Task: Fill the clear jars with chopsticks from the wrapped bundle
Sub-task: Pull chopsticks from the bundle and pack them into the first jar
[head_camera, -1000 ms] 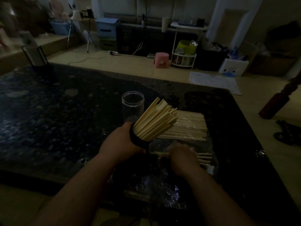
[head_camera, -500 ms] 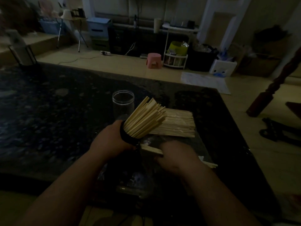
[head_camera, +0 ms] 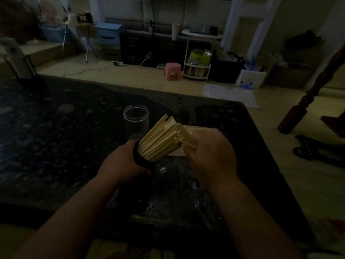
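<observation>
Room: dim; pale floor beyond the table, a pink stool (head_camera: pixel 172 70) near a white rack (head_camera: pixel 196 70), blue boxes (head_camera: pixel 109 35) at the back wall.
Surface: dark speckled table (head_camera: pixel 56 137), glossy, with crinkled clear wrap (head_camera: pixel 168 186) lying under the hands.
Change, right hand (head_camera: pixel 211 157): half a second before it lay low on the wrap; now raised against the chopstick tips, fingers curled around a few sticks.
Change, left hand (head_camera: pixel 121 165): as before, fingers closed around the dark-rimmed held jar (head_camera: pixel 141 159), tilted to the right.
Held jar, contents: a full fan of pale chopsticks (head_camera: pixel 162 141) leaning up and to the right.
Clear jar (head_camera: pixel 136 120): upright on the table just behind the held jar, open-topped, empty as far as visible.
Loose bundle (head_camera: pixel 197 130): flat on the table behind the right hand, largely hidden by it.
</observation>
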Demonstrator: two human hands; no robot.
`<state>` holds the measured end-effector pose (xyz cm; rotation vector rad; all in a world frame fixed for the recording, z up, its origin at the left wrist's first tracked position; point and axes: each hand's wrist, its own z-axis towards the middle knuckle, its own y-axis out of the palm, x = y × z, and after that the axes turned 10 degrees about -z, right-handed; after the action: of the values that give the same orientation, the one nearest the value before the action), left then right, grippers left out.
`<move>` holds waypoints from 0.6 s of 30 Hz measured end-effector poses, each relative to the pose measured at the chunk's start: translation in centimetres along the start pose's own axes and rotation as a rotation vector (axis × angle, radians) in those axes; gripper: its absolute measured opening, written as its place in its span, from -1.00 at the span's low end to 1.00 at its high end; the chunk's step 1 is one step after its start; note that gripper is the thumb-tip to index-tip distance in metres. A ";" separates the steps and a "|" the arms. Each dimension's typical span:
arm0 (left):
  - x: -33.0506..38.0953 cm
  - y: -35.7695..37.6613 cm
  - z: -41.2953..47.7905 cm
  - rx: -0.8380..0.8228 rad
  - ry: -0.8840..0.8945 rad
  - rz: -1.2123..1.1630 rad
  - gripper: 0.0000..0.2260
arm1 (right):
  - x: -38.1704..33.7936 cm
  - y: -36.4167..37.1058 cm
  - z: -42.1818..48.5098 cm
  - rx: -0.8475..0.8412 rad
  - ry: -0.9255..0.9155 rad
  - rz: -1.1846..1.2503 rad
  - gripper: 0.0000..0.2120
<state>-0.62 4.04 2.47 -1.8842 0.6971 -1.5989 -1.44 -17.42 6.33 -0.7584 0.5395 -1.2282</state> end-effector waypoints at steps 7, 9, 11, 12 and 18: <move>0.0 0.0 0.1 -0.015 0.043 0.024 -0.19 | 0.7 0.1 0.3 0.140 0.185 0.242 -0.68; 0.0 0.0 0.1 -0.012 0.043 0.027 -0.20 | 0.7 0.2 0.4 0.197 0.182 0.333 -0.70; 0.0 0.1 0.1 -0.014 0.041 0.028 -0.20 | 0.5 0.2 0.6 0.247 0.147 0.398 -0.72; 0.0 0.0 0.1 -0.016 0.043 0.025 -0.20 | 0.4 0.2 0.6 0.271 0.142 0.441 -0.75; -0.2 -0.1 0.1 -0.019 0.052 0.019 -0.21 | -1.1 0.3 1.1 0.372 0.229 0.677 -0.77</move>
<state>-0.60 4.27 2.39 -1.8500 0.7530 -1.6396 -0.73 -16.07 6.76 -0.0902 0.6606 -0.7438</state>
